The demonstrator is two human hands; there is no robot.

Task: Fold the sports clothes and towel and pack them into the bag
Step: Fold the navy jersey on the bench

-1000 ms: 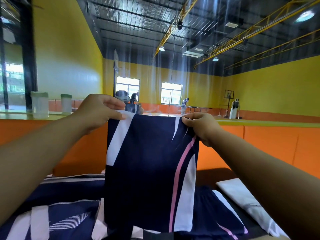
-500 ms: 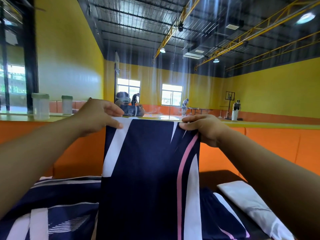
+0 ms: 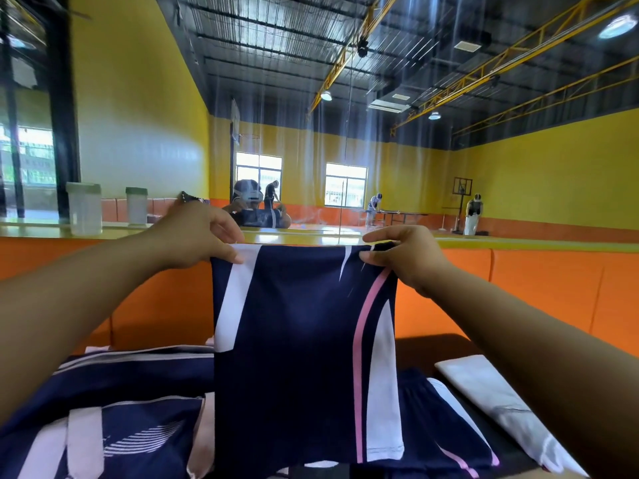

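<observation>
Navy garment (image 3: 304, 340) pinched at top corners by left hand (image 3: 197, 236), right hand (image 3: 404, 257), left of towel (image 3: 501, 406); edge now levelled, fold-ready.

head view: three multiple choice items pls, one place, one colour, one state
1. Where does the folded white towel lie?
A. right of the navy sports garment held up
B. left of it
C. inside a bag
2. What colour is the thin stripe on that garment?
A. green
B. pink
C. yellow
3. How is that garment held?
A. by one hand alone
B. lying flat on a table
C. both hands pinch its top edge
Answers: 1 A, it lies low right of the hanging cloth; 2 B, pink runs down its right side; 3 C, left hand and right hand each grip a top corner.
</observation>
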